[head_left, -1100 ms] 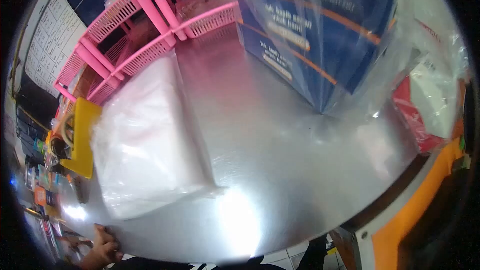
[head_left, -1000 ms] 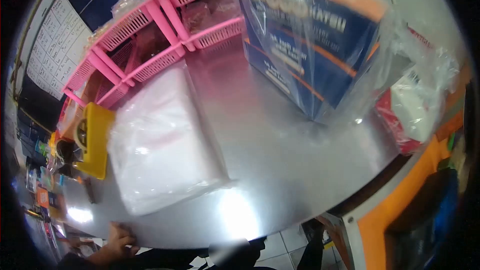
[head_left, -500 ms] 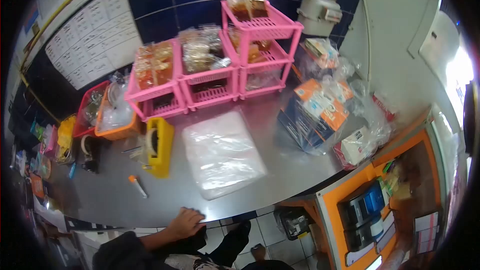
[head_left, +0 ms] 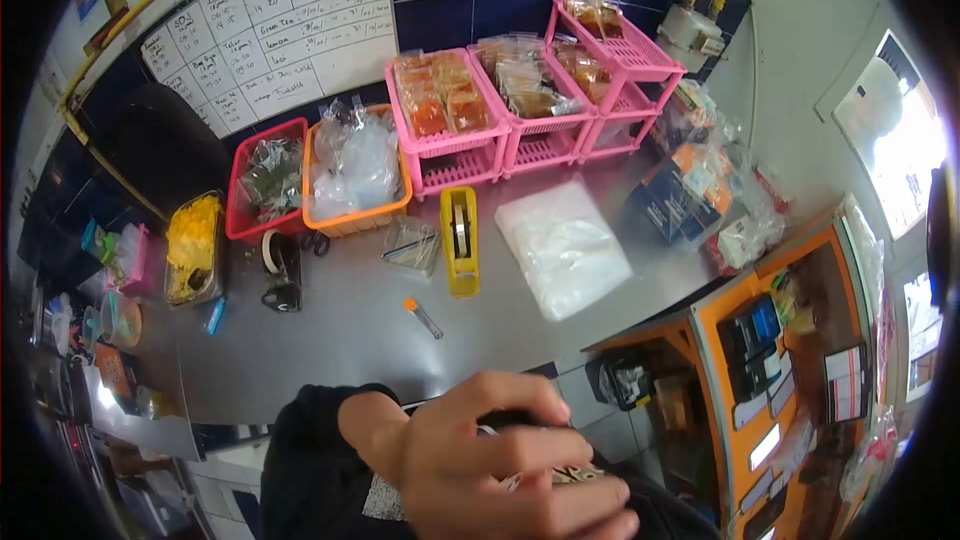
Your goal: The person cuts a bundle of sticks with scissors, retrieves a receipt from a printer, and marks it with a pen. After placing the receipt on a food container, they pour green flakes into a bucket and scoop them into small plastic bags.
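Observation:
My left hand is raised large in the lower middle of the head view, in front of my dark clothing. It reaches in from a black sleeve, back turned up, fingers bent and spread, with nothing visible in it. The palm side is hidden. My right hand does not show. Beyond my left hand, on the metal table, lie an orange-capped marker, a yellow tape dispenser and a stack of clear plastic bags.
Pink racks with filled packets stand along the wall. Left of them are an orange basket, a red basket, a black tape dispenser and a tray of yellow stuff. An orange shelf unit is at right.
My left hand has left the table's front edge and come up close to the camera. The view has shifted left, so the table's things appear farther right.

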`<state>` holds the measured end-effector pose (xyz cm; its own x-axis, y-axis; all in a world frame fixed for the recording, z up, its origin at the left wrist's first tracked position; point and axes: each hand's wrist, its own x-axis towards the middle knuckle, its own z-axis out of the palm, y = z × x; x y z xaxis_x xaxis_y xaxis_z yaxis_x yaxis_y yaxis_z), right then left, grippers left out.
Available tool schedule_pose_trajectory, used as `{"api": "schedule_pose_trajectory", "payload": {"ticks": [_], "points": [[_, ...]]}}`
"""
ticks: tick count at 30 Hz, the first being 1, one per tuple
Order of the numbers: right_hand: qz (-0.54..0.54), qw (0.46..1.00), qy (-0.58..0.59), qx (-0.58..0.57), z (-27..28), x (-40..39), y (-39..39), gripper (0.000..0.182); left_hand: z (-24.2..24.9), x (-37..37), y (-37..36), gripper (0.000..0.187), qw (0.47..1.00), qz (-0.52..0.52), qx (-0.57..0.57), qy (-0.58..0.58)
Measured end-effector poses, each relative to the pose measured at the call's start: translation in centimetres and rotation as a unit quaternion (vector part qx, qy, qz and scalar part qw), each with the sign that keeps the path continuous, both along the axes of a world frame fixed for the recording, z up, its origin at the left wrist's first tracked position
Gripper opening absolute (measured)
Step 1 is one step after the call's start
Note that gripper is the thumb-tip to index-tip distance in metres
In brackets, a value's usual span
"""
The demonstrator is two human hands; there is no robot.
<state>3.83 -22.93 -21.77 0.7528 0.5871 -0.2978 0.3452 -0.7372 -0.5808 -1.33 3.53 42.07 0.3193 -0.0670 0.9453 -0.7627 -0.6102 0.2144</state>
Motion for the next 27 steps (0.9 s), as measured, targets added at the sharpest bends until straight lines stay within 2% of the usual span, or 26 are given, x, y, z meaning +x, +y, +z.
{"api": "schedule_pose_trajectory", "payload": {"ticks": [1,4,8,11,12,14,15,17,20,21,23,24,27], "points": [[-0.002,1.000,0.000,-0.012,0.1,0.7,0.4,0.024,1.1,-1.1,0.4,0.012,1.000,0.013,0.000,-0.013],[0.056,0.995,0.005,-0.079,0.8,1.2,1.5,0.025,2.1,-4.2,1.7,0.019,0.999,0.008,0.043,-0.014],[0.041,0.997,0.013,-0.065,2.9,0.7,2.8,0.026,3.3,-5.1,2.9,0.026,0.997,0.045,0.062,0.025],[0.065,0.956,0.208,-0.195,4.7,0.4,3.9,0.035,3.2,-5.2,3.8,0.029,0.992,-0.029,0.125,0.007],[0.058,0.955,0.222,-0.189,5.3,0.3,4.1,0.036,3.4,-5.9,1.9,0.030,0.998,0.012,0.005,0.059],[0.033,0.959,0.235,-0.155,6.6,0.5,4.4,0.036,3.4,-4.8,1.8,0.032,0.986,0.057,-0.113,0.110],[0.013,0.961,0.244,-0.130,7.1,0.6,4.3,0.037,3.3,-2.4,3.1,0.033,0.998,0.038,-0.048,-0.017],[-0.028,0.961,0.263,-0.076,8.6,1.0,4.5,0.038,3.4,-1.4,3.9,0.035,0.990,0.018,0.019,-0.141],[-0.102,0.946,0.306,0.017,10.2,1.2,5.0,0.039,3.9,-2.5,4.0,0.034,0.999,-0.005,0.033,-0.005],[-0.128,0.936,0.323,0.051,10.7,1.3,5.0,0.039,3.0,-2.3,4.0,0.034,0.999,-0.025,0.025,-0.023],[-0.187,0.903,0.365,0.128,12.0,1.3,5.4,0.040,2.6,-2.0,2.9,0.035,0.998,-0.048,0.018,-0.039],[-0.218,0.877,0.391,0.174,12.8,1.3,5.7,0.041,2.7,-1.6,1.5,0.041,0.998,-0.032,-0.039,-0.022],[-0.292,0.782,0.458,0.306,15.0,1.3,6.5,0.042,0.7,-0.1,2.5,0.034,0.997,-0.064,0.040,-0.030]]}}
